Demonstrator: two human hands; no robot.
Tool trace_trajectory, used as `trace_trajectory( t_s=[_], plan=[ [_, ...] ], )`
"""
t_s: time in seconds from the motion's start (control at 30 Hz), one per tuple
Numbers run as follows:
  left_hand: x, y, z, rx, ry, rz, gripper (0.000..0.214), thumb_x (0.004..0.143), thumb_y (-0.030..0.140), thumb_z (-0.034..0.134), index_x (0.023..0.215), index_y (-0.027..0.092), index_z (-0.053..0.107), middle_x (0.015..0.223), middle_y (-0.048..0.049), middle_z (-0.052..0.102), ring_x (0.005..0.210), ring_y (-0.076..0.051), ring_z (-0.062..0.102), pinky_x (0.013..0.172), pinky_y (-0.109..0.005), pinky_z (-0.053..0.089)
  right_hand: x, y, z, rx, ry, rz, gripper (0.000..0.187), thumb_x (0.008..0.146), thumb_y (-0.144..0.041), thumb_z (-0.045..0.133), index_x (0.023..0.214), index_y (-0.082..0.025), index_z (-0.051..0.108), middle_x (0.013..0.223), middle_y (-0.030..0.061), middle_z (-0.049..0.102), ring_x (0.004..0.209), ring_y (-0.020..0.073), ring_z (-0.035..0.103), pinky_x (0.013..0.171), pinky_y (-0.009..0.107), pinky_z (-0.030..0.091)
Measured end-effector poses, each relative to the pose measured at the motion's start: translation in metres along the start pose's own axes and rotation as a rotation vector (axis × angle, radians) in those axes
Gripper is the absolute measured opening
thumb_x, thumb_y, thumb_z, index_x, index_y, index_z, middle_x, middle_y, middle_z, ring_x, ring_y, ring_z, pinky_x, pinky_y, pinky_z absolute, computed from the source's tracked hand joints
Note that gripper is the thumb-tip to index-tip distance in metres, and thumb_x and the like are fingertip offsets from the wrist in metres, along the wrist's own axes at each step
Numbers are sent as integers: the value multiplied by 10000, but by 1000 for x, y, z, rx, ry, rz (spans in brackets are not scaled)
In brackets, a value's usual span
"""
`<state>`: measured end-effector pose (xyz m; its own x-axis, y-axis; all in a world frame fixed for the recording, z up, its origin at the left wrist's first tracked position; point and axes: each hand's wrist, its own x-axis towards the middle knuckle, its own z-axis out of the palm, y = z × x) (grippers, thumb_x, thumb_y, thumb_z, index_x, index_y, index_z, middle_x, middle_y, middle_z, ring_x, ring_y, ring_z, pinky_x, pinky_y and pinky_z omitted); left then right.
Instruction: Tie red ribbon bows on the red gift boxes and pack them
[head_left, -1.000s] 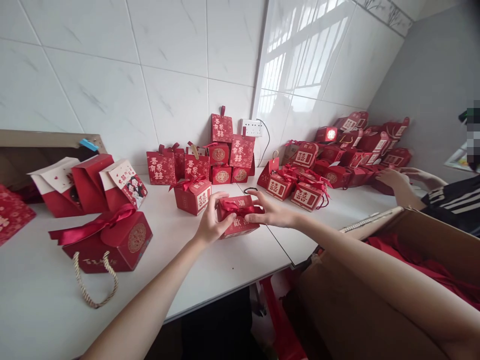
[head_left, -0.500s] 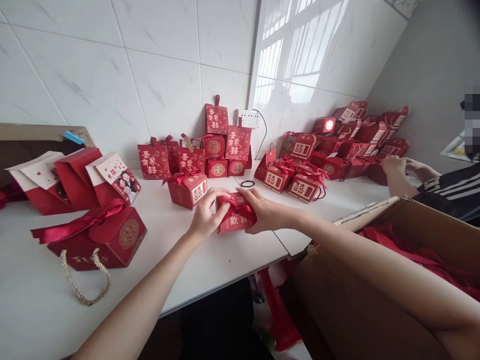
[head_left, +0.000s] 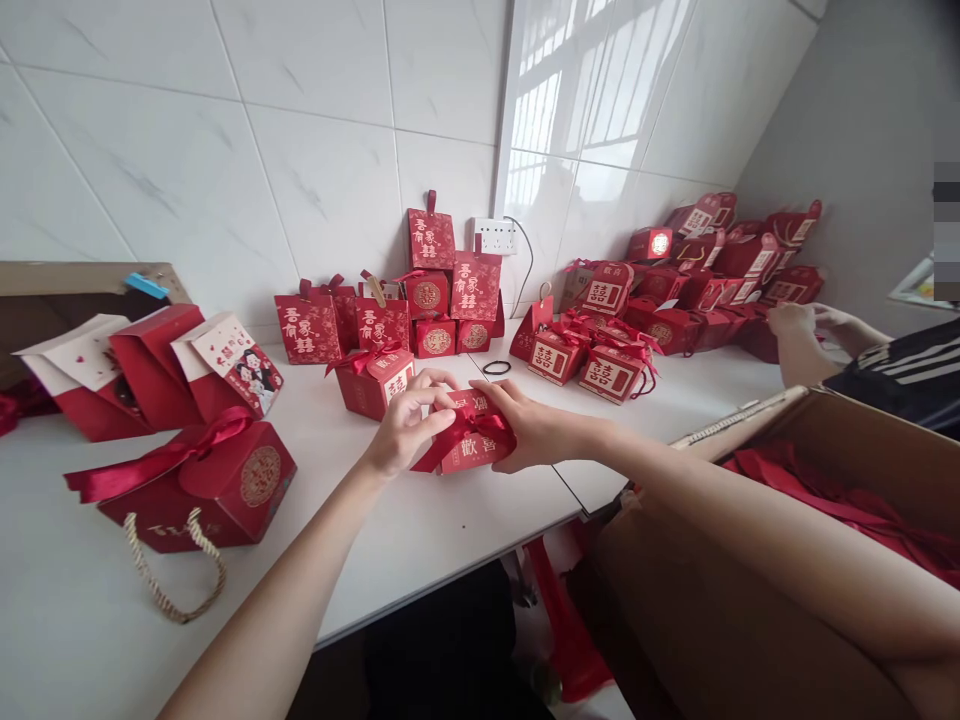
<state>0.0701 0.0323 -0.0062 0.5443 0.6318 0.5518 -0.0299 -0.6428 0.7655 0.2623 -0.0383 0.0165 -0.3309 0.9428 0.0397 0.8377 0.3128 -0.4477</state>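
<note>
In front of me on the white table is a small red gift box (head_left: 469, 458) with gold lettering and a red ribbon (head_left: 486, 425) tied in a bow over its top. My right hand (head_left: 536, 430) grips the box's right side, thumb near the front and fingers behind. At the left side, my left hand (head_left: 409, 425) has its thumb and forefinger closed at the bow's left part; its other fingers are curled. A ribbon tail hangs below these fingertips. Just behind my left hand stands another red box (head_left: 367, 385) with a bow.
A red box with a rope handle (head_left: 202, 490) stands at left, near open red-and-white boxes (head_left: 157, 365). Stacked red boxes (head_left: 427, 300) line the wall; more are piled right. A black ring (head_left: 496, 368) lies behind. A carton (head_left: 757, 415) holds red ribbons. Another person's hands (head_left: 795, 325) are at far right.
My left hand has shifted slightly left from the box's top, and a ribbon tail now shows beneath it. My right hand stays on the box.
</note>
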Motion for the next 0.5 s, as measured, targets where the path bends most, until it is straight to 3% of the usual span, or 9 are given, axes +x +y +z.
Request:
trace_trajectory(
  t_s=[0.17,0.33,0.5],
  plan=[
    [3,2,-2,16,-56,-78,307,751,421,509,538,200,502,1087,-82,576,1193,-279,424,1031,-447,327,0,1,0,2,-10,2,1022,605,-314,698,1412,-238,76,1269,139,309,910,219,554,739,346,499],
    [4,-7,-2,-140,-39,-152,320,799,432,467,615,181,540,1216,-83,525,1130,-259,488,975,-415,390,0,0,0,-18,3,2,1023,599,-300,704,1409,-262,81,1273,136,313,898,217,561,711,333,500],
    [4,-13,-3,-113,8,-182,338,759,404,520,514,183,446,1106,-90,576,1163,-268,462,996,-425,356,1,3,-1,1,-19,2,1015,614,-365,700,1417,-221,97,1287,146,317,1007,262,528,786,367,494]
  ],
)
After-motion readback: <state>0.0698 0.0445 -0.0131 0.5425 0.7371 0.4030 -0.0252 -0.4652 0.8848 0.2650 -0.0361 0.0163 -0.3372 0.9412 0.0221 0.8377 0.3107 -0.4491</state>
